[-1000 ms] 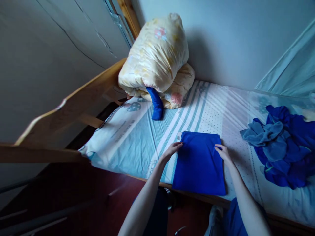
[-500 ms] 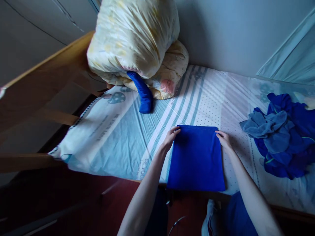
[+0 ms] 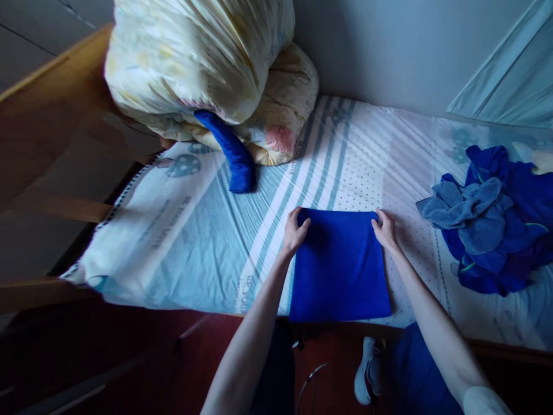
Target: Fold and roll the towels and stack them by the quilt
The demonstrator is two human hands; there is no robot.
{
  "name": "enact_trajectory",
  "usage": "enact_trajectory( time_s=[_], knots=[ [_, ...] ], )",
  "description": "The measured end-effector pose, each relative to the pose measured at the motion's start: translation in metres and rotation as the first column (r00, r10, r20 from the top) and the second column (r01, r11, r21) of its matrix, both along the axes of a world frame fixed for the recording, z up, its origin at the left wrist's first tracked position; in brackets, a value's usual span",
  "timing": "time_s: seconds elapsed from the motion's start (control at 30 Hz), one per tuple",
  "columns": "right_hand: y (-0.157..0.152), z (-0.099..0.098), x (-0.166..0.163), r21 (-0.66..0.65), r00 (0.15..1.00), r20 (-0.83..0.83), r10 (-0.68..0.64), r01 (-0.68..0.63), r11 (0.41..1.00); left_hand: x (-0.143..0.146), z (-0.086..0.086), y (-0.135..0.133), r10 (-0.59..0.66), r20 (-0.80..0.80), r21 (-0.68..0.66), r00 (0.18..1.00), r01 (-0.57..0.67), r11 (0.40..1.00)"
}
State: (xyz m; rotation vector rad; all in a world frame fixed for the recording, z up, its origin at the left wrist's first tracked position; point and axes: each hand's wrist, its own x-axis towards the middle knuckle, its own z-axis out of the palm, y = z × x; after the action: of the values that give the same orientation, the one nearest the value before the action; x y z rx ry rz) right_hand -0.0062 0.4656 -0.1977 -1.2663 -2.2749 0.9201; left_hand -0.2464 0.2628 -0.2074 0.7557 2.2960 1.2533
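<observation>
A flat, squared piece of blue cloth [image 3: 341, 271] lies at the bed's near edge; what kind of cloth it is I cannot make out. My left hand [image 3: 296, 231] grips its far left corner, with the fingers tucked over the edge and the thumb on the near side. At the far right corner, my right hand [image 3: 385, 230] pinches the cloth between thumb and fingers. The far edge is stretched straight between both hands, while the near part rests on the striped bedsheet [image 3: 276, 230].
A rolled blue cloth [image 3: 237, 164] pokes out from under a stacked yellow floral quilt [image 3: 190, 69]. To the right sits a heap of crumpled blue clothes [image 3: 518, 230] with a greyish-blue cloth [image 3: 475, 210] on top. A wooden bed rail [image 3: 56, 75] stands left.
My fingers have closed further over the cloth's far corners, and the far edge looks slightly lifted. The view has shifted, so the quilt appears further left.
</observation>
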Motion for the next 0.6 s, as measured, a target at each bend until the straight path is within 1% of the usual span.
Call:
enact_trajectory(
  time_s=[0.07,0.1,0.13,0.2,0.23,0.27,0.3,0.4,0.47,0.53,0.6],
  knots=[
    [-0.025,0.006,-0.007,0.174,0.995,0.096,0.041,-0.057,0.983,0.019,0.007,0.000,-0.065,-0.218,-0.067,0.974,0.052,0.996],
    [-0.038,0.008,-0.010,0.230,0.986,0.141,0.091,-0.122,0.966,0.030,0.008,0.000,-0.128,-0.296,-0.099,0.947,0.103,0.990],
    [-0.050,0.009,-0.012,0.255,0.969,0.185,0.163,-0.208,0.944,0.040,0.009,-0.002,-0.202,-0.343,-0.128,0.917,0.167,0.977],
    [-0.065,0.007,-0.015,0.246,0.913,0.263,0.312,-0.376,0.893,0.053,0.006,-0.005,-0.341,-0.371,-0.166,0.864,0.300,0.940],
    [-0.066,0.005,-0.014,0.232,0.889,0.292,0.353,-0.424,0.875,0.055,0.004,-0.006,-0.377,-0.370,-0.172,0.849,0.337,0.926],
    [-0.063,0.003,-0.013,0.221,0.877,0.314,0.364,-0.441,0.870,0.054,0.000,-0.007,-0.384,-0.371,-0.170,0.846,0.345,0.923],
    [-0.058,0.000,-0.010,0.217,0.877,0.330,0.350,-0.431,0.876,0.051,-0.003,-0.008,-0.371,-0.373,-0.164,0.850,0.333,0.929],
    [-0.034,-0.005,-0.003,0.233,0.901,0.353,0.254,-0.347,0.909,0.035,-0.011,-0.008,-0.317,-0.394,-0.144,0.863,0.282,0.948],
    [-0.024,-0.006,-0.001,0.245,0.903,0.368,0.222,-0.325,0.913,0.029,-0.014,-0.006,-0.316,-0.414,-0.162,0.854,0.273,0.948],
    [-0.026,-0.005,-0.003,0.259,0.902,0.385,0.195,-0.308,0.915,0.031,-0.015,-0.005,-0.318,-0.438,-0.205,0.841,0.251,0.946],
    [-0.039,-0.001,-0.007,0.279,0.906,0.395,0.153,-0.277,0.919,0.041,-0.013,-0.005,-0.311,-0.464,-0.258,0.829,0.209,0.943]
  ],
)
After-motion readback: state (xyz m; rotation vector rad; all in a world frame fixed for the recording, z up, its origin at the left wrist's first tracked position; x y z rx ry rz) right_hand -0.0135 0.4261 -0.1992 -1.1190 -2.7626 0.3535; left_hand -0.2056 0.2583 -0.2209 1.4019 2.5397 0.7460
